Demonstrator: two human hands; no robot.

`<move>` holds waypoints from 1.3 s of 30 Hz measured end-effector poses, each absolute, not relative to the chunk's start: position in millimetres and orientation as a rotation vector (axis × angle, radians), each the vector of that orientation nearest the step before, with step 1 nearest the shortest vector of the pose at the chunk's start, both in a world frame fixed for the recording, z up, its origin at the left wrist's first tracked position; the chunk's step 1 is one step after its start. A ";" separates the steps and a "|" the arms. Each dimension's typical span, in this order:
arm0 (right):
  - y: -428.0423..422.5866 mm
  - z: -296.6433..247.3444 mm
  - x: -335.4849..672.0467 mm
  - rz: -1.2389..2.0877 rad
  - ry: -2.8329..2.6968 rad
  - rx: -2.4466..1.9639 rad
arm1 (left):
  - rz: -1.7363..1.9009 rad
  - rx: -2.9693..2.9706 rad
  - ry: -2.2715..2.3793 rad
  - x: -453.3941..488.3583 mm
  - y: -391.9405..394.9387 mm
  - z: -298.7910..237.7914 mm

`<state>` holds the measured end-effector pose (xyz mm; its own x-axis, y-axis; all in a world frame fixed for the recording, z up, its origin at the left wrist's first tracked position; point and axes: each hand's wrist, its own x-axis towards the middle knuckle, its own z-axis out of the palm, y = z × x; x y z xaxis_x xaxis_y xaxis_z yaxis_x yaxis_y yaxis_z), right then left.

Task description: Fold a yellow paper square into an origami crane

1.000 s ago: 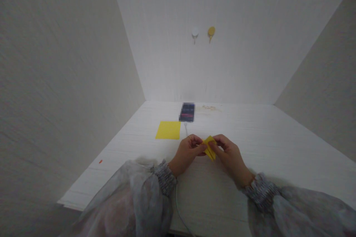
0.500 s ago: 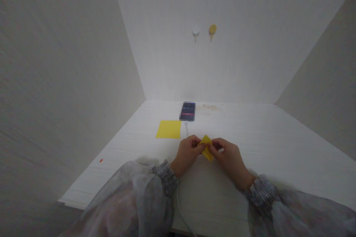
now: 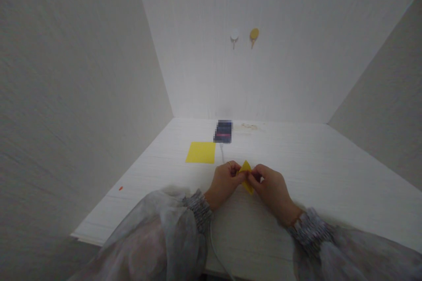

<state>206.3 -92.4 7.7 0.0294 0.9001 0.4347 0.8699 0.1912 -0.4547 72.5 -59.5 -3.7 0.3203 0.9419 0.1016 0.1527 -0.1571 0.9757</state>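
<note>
Both hands (image 3: 226, 183) (image 3: 271, 186); close pinch on paper (image 3: 245, 166)

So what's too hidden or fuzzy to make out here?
In the head view:
Folded yellow paper: middle covered by fingers of the left hand and right hand.
Dark rectangular device: display blurred into blocks.
Thin white cable: partly behind the left hand and sheer grey sleeve.
Tiny orange speck: too small to identify.

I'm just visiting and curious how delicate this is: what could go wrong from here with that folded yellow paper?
The left hand and right hand both pinch the folded yellow paper, so an uneven pull might tear or crease it.
The white cable passes close by the left cuff; a snag could tug the dark device.
</note>
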 end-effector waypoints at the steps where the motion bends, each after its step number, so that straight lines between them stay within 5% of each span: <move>1: -92.2 7.3 206.0 0.013 -1.825 -1.662 | 0.970 1.569 1.018 72.6 -59.8 -3.1; 8: -95.7 7.7 205.0 -0.243 -1.940 -1.454 | 1.040 1.469 1.006 73.3 -58.6 -2.6; 26: -105.2 14.4 201.7 -0.200 -2.201 -1.296 | 1.064 1.211 0.756 74.1 -60.0 5.0; 39: -91.8 9.2 216.9 0.624 -1.723 -1.103 | 0.765 1.225 0.650 71.3 -67.5 4.8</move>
<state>216.9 -91.8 9.2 -0.1290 0.8850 0.4474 0.3929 0.4598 -0.7964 71.3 -67.5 4.8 0.5927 0.8048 -0.0318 -0.1612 0.1572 0.9743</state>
